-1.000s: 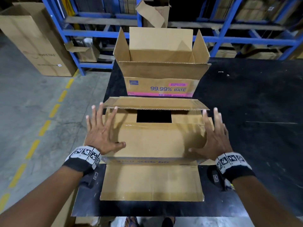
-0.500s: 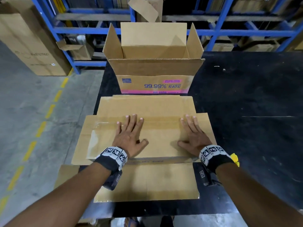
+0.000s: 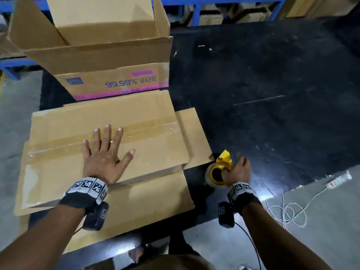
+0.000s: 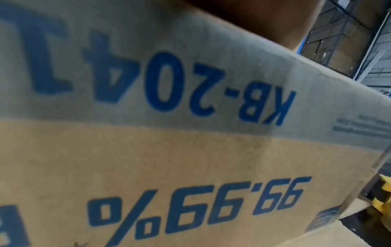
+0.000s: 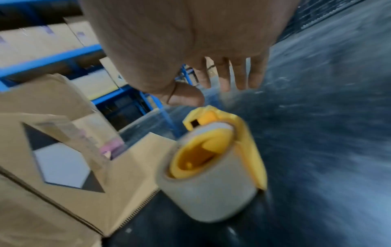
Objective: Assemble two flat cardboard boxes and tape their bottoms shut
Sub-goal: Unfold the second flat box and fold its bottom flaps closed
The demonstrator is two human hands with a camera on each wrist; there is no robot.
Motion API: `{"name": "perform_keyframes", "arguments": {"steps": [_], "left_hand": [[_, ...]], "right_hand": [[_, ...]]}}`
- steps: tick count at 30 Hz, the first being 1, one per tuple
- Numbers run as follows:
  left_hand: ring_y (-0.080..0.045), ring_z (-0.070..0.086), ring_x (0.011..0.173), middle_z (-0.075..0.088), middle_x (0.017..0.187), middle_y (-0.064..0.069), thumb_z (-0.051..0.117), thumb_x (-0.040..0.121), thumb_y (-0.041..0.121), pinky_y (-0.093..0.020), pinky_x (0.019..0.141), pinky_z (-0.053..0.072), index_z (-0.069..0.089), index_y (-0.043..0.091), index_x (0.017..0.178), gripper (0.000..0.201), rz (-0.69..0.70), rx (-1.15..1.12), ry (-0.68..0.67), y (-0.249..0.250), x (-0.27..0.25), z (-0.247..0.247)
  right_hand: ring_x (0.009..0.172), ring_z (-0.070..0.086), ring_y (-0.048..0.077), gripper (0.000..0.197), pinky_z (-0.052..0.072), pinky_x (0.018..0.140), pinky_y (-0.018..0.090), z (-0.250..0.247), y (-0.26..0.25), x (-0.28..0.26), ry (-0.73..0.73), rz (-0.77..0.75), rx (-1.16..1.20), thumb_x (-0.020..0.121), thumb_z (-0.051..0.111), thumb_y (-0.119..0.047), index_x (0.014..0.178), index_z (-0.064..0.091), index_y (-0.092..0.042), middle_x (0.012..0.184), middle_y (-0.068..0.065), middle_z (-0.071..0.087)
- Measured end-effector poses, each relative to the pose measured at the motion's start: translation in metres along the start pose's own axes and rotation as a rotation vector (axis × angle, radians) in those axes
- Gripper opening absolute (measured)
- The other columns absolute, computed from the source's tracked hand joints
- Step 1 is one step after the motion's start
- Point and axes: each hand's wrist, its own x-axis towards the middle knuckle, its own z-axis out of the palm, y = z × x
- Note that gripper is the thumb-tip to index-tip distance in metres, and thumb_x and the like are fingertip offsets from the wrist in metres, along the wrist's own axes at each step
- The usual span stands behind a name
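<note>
The near cardboard box lies bottom up on the black table, its flaps folded flat with old clear tape along the seam. My left hand presses flat on those flaps, fingers spread. The left wrist view shows only this box's printed side. A yellow tape dispenser with a clear roll stands on the table off the box's right corner. My right hand hovers just over it. In the right wrist view the right hand has straight fingers above the tape dispenser, not gripping it. The second box stands open behind.
A flat cardboard sheet lies under the near box and overhangs the table's front edge. A white power strip and coiled cable lie on the floor at right. Blue racking with cartons stands behind the table.
My right hand has left the box top and swung right to the tape dispenser. The left hand stays pressed on the flaps. The view has turned to the right.
</note>
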Motion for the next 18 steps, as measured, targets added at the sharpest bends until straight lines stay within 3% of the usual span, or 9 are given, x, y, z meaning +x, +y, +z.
{"name": "perform_keyframes", "arguments": {"steps": [3,7,10,12,14,17,18], "left_hand": [[-0.025,-0.021,0.158,-0.021,0.171,0.005,0.005,0.09,0.085,-0.056,0.125,-0.009,-0.012,0.045,0.161,0.083,-0.004,0.002,0.017,0.001,-0.001,-0.001],[-0.024,-0.018,0.158,-0.019,0.171,0.006,0.007,0.091,0.083,-0.055,0.125,-0.008,-0.01,0.045,0.161,0.082,-0.005,0.018,0.041,0.003,-0.001,0.0],[-0.024,-0.018,0.159,-0.019,0.171,0.007,0.009,0.091,0.083,-0.055,0.126,-0.007,-0.01,0.046,0.161,0.082,-0.008,0.015,0.044,0.003,-0.001,-0.001],[-0.023,-0.019,0.158,-0.02,0.171,0.008,0.007,0.09,0.083,-0.055,0.126,-0.007,-0.013,0.047,0.16,0.081,-0.015,0.021,0.045,0.003,-0.001,-0.001],[-0.022,-0.021,0.158,-0.021,0.171,0.009,0.008,0.091,0.083,-0.055,0.126,-0.008,-0.014,0.048,0.16,0.08,-0.015,0.014,0.041,0.006,0.0,-0.001],[-0.019,-0.022,0.158,-0.019,0.171,0.012,0.018,0.092,0.079,-0.054,0.127,-0.009,-0.01,0.048,0.16,0.08,-0.016,-0.03,0.054,0.006,0.0,-0.003],[-0.017,-0.019,0.158,-0.015,0.171,0.013,0.025,0.091,0.077,-0.053,0.127,-0.008,-0.005,0.048,0.162,0.082,-0.02,-0.072,0.068,0.005,-0.001,-0.006]], "right_hand": [[0.13,0.042,0.041,0.082,0.039,0.105,0.046,0.016,0.027,0.005,-0.171,0.057,-0.073,0.08,0.074,-0.034,0.147,0.038,-0.004,0.142,0.024,0.042],[0.118,0.055,0.038,0.048,0.045,0.095,0.04,0.028,0.032,0.013,-0.192,0.099,0.013,0.09,0.067,-0.027,0.129,0.053,-0.004,0.136,0.02,0.049],[0.11,0.058,0.038,0.032,0.042,0.081,0.039,0.021,0.025,0.016,-0.116,0.101,0.122,0.09,0.067,-0.023,0.112,0.05,-0.006,0.114,0.017,0.059],[0.097,0.061,0.038,0.029,0.036,0.071,0.033,0.008,0.015,0.017,-0.088,0.072,0.296,0.089,0.068,-0.018,0.104,0.044,-0.012,0.093,0.009,0.058],[0.086,0.061,0.032,0.032,0.036,0.071,0.029,-0.012,0.002,0.018,-0.06,0.0,0.471,0.086,0.071,-0.013,0.103,0.045,-0.012,0.083,0.0,0.057],[0.086,0.061,0.017,0.044,0.05,0.08,0.04,-0.042,-0.037,0.021,-0.067,-0.261,0.656,0.076,0.076,0.0,0.11,0.051,-0.014,0.095,-0.003,0.059],[0.09,0.062,0.017,0.052,0.052,0.084,0.037,-0.05,-0.055,0.021,-0.099,-0.356,0.672,0.074,0.077,0.006,0.114,0.052,-0.016,0.101,-0.001,0.061]]}}
